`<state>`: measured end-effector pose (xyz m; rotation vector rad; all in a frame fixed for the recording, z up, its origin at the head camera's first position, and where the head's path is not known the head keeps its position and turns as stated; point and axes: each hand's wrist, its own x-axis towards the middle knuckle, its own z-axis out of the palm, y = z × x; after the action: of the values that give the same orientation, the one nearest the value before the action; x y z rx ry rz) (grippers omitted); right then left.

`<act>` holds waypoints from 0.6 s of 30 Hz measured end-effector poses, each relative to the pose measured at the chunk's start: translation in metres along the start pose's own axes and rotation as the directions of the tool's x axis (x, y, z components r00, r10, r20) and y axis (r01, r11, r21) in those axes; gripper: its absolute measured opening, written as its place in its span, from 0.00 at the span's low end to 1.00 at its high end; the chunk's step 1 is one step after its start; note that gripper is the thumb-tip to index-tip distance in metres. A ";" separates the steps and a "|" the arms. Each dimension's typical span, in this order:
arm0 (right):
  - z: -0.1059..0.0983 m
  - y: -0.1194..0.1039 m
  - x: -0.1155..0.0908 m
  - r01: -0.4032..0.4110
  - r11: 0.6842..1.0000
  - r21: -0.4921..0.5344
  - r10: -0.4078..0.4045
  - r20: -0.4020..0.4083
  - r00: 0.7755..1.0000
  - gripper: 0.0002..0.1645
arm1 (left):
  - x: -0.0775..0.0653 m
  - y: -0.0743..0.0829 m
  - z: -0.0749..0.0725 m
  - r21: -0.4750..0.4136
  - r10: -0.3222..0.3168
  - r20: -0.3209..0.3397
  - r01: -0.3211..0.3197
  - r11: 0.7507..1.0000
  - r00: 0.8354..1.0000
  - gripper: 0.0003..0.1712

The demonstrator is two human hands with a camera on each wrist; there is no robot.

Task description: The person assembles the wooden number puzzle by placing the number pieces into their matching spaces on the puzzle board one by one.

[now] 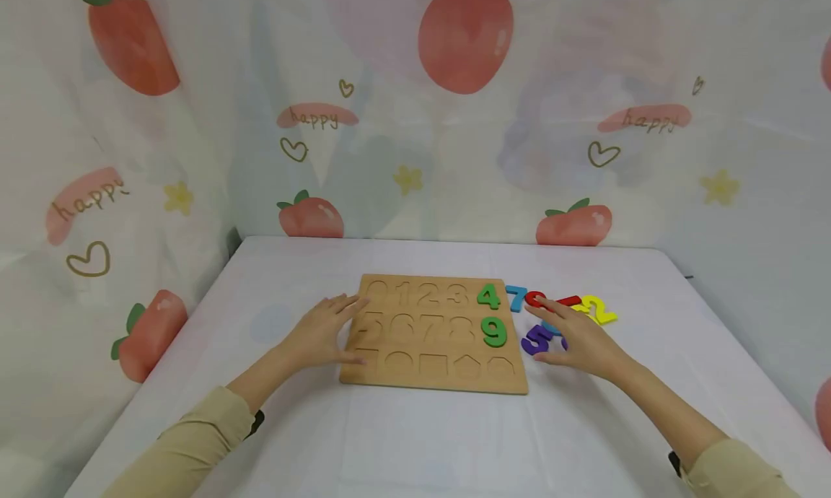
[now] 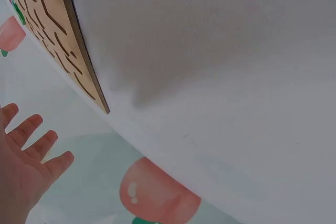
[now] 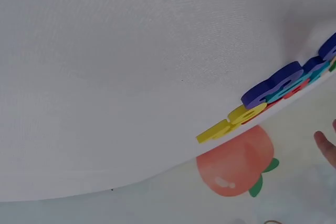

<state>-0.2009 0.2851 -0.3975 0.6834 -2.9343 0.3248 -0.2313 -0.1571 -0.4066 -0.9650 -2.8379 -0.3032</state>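
Note:
A wooden puzzle board [image 1: 454,350] lies on the table, with number and shape recesses. A green 4 [image 1: 495,301] and a green 9 [image 1: 501,336] are at its right end. My left hand [image 1: 318,333], fingers spread, is at the board's left edge; whether it touches cannot be told. Over the loose numbers hovers my right hand [image 1: 587,343], fingers apart and holding nothing visible. A purple 5 [image 1: 537,339], a blue 7 [image 1: 517,297], a yellow 2 [image 1: 599,312] and red pieces [image 1: 570,301] lie around it, some partly hidden by that hand.
A white cloth covers the table [image 1: 415,447]. Behind it hangs a fruit-printed curtain [image 1: 415,166], which continues along the left and right sides. In the right wrist view, a purple number [image 3: 270,87] overlaps other loose pieces.

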 end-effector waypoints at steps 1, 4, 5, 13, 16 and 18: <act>0.000 0.000 0.000 0.002 1.000 0.000 -0.002 -0.006 1.000 0.46 | 0.000 0.000 -0.001 0.001 0.002 -0.009 -0.002 1.000 1.000 0.59; -0.001 0.000 0.000 -0.002 1.000 0.013 0.002 -0.015 1.000 0.42 | 0.000 0.000 -0.002 0.006 0.005 -0.031 -0.005 1.000 0.999 0.58; -0.001 0.000 -0.001 -0.006 1.000 0.024 0.006 -0.015 1.000 0.41 | 0.000 -0.001 -0.002 0.004 0.004 -0.036 -0.004 1.000 0.999 0.57; -0.006 0.004 -0.009 -0.015 0.996 0.090 0.017 -0.021 1.000 0.34 | -0.005 -0.002 -0.004 0.005 -0.027 -0.042 0.027 1.000 0.999 0.50; -0.011 0.007 -0.010 -0.031 0.997 0.065 0.034 -0.050 0.998 0.33 | -0.006 -0.004 -0.006 -0.007 -0.029 -0.082 0.029 1.000 0.996 0.45; -0.013 0.011 -0.011 -0.037 0.998 0.047 0.040 -0.074 0.996 0.31 | -0.007 -0.006 -0.006 -0.018 -0.034 -0.099 0.032 0.999 0.995 0.42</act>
<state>-0.1953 0.3020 -0.3882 0.6067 -2.8797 0.4123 -0.2291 -0.1678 -0.4029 -0.8812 -2.7682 -0.3677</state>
